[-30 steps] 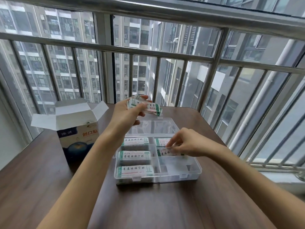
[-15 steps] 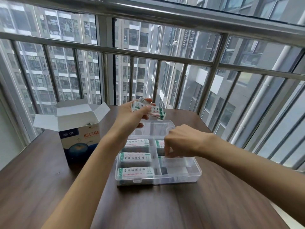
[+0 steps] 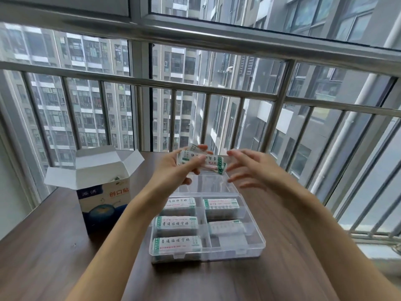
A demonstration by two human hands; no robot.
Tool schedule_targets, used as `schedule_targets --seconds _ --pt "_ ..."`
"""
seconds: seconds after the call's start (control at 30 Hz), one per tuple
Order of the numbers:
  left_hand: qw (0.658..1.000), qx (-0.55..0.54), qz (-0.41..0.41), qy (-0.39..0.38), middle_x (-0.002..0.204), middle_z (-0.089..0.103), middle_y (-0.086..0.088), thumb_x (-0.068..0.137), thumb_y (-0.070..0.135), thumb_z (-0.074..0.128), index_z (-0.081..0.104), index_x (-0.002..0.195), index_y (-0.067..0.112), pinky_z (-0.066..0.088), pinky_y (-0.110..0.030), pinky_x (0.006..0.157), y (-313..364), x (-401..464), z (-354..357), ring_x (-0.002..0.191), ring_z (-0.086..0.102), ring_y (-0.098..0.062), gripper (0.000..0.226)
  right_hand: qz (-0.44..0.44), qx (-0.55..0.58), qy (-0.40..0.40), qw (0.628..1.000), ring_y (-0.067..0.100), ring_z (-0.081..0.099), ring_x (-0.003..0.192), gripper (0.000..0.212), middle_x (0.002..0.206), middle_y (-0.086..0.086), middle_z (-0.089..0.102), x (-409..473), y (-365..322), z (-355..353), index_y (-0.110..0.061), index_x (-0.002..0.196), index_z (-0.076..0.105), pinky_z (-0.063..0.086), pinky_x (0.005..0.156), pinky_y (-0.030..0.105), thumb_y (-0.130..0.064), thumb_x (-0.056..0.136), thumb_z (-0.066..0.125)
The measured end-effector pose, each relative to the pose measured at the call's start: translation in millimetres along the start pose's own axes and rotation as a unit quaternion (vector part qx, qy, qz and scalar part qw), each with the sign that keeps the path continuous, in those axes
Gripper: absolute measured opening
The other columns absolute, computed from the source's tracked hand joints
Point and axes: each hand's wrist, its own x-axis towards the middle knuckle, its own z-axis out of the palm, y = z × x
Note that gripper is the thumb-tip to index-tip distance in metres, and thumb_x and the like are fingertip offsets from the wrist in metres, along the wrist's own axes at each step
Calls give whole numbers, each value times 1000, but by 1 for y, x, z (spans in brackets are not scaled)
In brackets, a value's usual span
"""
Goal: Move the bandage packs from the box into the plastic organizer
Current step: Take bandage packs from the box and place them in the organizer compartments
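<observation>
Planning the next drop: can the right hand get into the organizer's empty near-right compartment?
Probably yes: the right hand is open and holds nothing, and that compartment of the organizer lies uncovered, its lid folded back.

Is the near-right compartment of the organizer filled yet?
Empty, as far as shows: the near-right compartment shows only clear plastic, while the other five hold bandage packs.

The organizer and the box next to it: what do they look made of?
The organizer looks like clear hard plastic with a glossy finish: the table and packs show through its walls and raised lid, and its rim catches the light. The box looks like thin printed cardboard, probably matte: its opened flaps hold sharp creases, plain white inside, with a coloured picture and lettering on the front.
</observation>
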Motion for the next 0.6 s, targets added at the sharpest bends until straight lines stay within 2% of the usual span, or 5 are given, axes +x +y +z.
schedule_targets --seconds 0.1,0.2,0.3,0.47,0.6 --pt "999 5 5 -34 75 68 9 83 27 63 68 107 24 41 -11 52 -1 -2 7 63 54 1 25 7 79 -70 994 11 70 76 30 94 5 70 -7 -3 17 -14 110 62 54 64 18 -30 85 60" --pt "999 -18 -15 -43 87 69 3 77 31 65 65 116 23 42 -12 52 0 -1 11 69 58 1 39 13 176 -20 984 8 67 65 18 77 4 71 -6 3 27 -7 101 66 53 60 15 -16 86 63" --pt "999 -18 -44 -19 95 74 1 81 27 67 67 105 16 44 -17 61 -1 0 9 86 68 -4 26 99 367 -28 925 8 64 57 14 70 7 68 -2 10 31 1 97 65 55 56 15 -8 86 62" --pt "998 -47 -38 -24 97 75 -2 87 19 62 71 95 14 50 -16 63 0 0 8 94 69 -7 13 209 567 -139 784 16 65 54 23 72 14 66 3 17 27 7 94 64 57 53 21 2 73 72" --pt "992 -89 -54 -66 105 73 -4 93 14 52 69 99 12 54 -20 64 2 -1 5 101 68 -10 18 206 602 -181 750 18 67 56 46 74 14 67 5 23 24 6 97 65 57 51 25 11 54 82"
